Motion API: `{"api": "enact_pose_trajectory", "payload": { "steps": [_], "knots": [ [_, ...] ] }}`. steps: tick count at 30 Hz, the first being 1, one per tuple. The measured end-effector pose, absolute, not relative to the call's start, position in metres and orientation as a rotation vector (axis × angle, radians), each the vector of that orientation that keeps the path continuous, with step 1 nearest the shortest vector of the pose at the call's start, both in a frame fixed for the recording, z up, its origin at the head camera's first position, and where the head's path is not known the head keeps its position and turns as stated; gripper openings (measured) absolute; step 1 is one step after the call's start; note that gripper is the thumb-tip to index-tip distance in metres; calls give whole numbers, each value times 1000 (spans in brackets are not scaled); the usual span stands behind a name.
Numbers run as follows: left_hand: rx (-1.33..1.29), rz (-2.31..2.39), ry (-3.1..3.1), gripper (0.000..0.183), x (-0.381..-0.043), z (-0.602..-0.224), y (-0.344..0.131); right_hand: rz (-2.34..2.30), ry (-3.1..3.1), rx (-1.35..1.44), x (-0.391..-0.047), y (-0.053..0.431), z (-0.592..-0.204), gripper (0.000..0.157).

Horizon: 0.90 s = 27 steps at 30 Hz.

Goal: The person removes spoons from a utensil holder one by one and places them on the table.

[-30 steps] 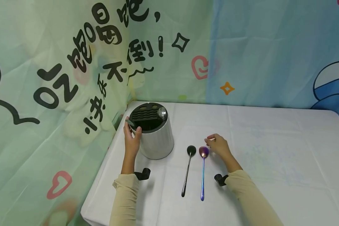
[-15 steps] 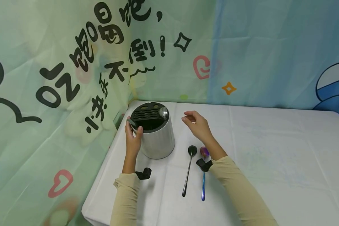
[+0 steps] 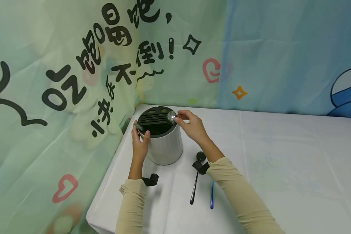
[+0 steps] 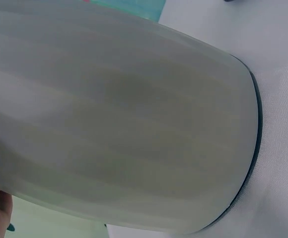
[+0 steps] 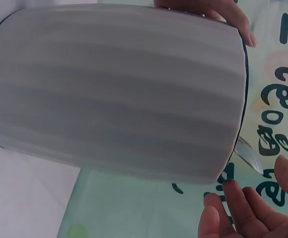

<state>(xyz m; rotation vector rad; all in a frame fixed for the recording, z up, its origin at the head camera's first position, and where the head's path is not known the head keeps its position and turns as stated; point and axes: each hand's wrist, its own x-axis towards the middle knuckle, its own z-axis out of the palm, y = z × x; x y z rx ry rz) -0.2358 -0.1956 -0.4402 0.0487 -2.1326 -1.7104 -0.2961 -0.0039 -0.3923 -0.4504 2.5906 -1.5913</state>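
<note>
A pale grey utensil holder (image 3: 165,149) with a black slotted lid (image 3: 155,130) stands at the back left of the table. My left hand (image 3: 140,148) grips its near left side, thumb by the rim. A dark grey spoon-like end (image 3: 139,127) sticks out of the lid beside those fingers. A silver spoon (image 3: 171,116) rises from the lid's right side, its shaft hidden. My right hand (image 3: 193,127) reaches that spoon's bowl with thumb and forefinger apart. In the right wrist view, the fingers spread around the silver spoon (image 5: 248,156) without visible contact.
A black long-handled spoon (image 3: 194,190) lies on the white tablecloth (image 3: 280,169). Beside it lies a purple-blue spoon (image 3: 212,196), its bowl hidden under my right forearm. Printed fabric walls (image 3: 175,87) rise behind and left of the table.
My right hand has moved from beside the purple-blue spoon, up and to the left, to the silver spoon's bowl. The left hand has stayed on the utensil holder.
</note>
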Motion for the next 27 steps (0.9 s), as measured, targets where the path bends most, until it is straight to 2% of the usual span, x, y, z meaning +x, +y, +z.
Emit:
{"api": "enact_pose_trajectory", "payload": {
  "steps": [4, 11, 17, 24, 27],
  "knots": [
    [48, -1712, -2133, 88, -237, -441, -195, -1607, 2594, -458, -297, -8, -394, 45],
    [41, -1677, -2137, 96, -256, -474, -208, -1599, 2597, -434, -298, -15, -396, 44],
    [62, -1667, -2143, 101, -256, -474, -208, -1563, 2619, -389, -296, -22, -397, 44],
    [47, -1678, -2142, 97, -255, -471, -208, -1569, 2723, -421, -296, -27, -399, 25],
    [45, -1684, -2140, 96, -254, -471, -208, -1564, 2747, -434, -297, -28, -399, 22]
  ]
}}
